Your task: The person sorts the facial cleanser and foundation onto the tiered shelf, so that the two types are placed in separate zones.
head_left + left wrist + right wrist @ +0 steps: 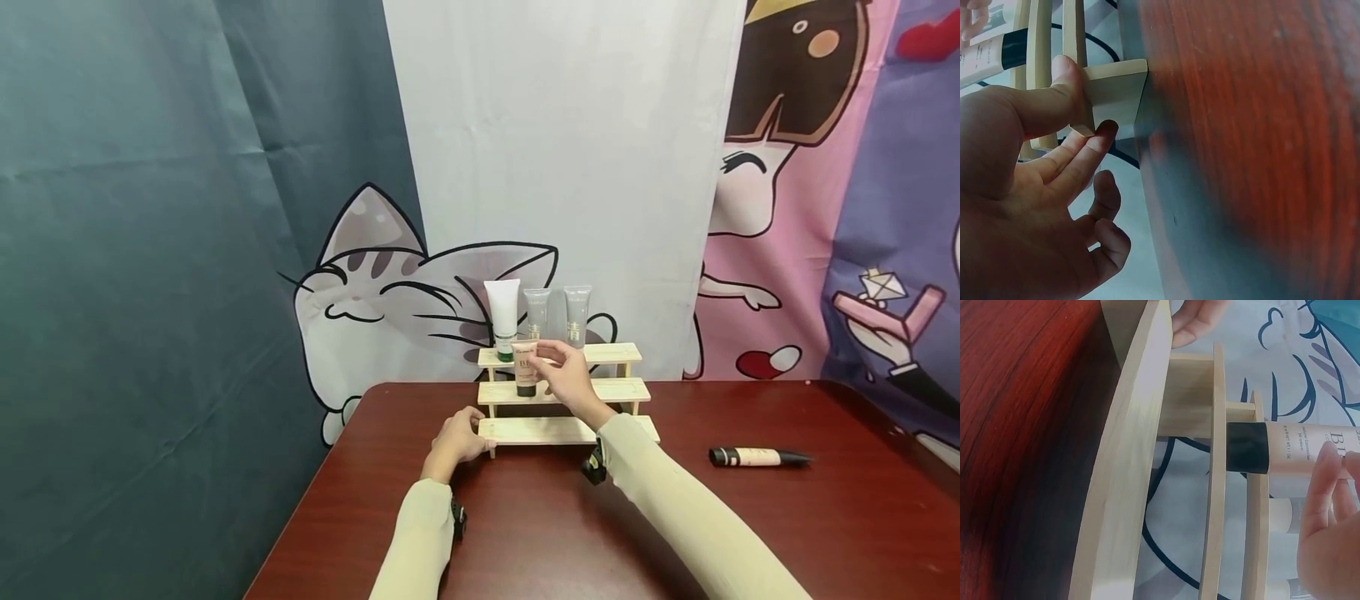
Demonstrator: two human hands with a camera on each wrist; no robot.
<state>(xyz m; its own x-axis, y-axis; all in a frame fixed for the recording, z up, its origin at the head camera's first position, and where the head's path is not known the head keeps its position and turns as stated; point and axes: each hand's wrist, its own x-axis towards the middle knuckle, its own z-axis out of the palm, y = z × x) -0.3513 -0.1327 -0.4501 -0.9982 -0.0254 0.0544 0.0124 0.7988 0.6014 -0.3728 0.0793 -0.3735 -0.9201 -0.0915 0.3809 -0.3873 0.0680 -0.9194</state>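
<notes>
A three-step wooden display rack (540,430) stands on the table. At its left end, my left hand (456,437) pinches the lowest shelf, thumb on top and fingers beneath in the left wrist view. With thumb and fingers my right hand (567,382) pinches a beige BB cream tube (523,365) upright, black cap (1247,447) down. The cap is at the left part of the middle shelf (611,390); whether it bears on the wood I cannot tell. Behind, on the top shelf, stand a white tube (503,308) with green cap and two clear tubes (536,308).
A black and beige tube (757,457) lies on the dark red table (540,517), right of the rack. Close behind the table hangs a printed curtain (637,167) with cartoon figures.
</notes>
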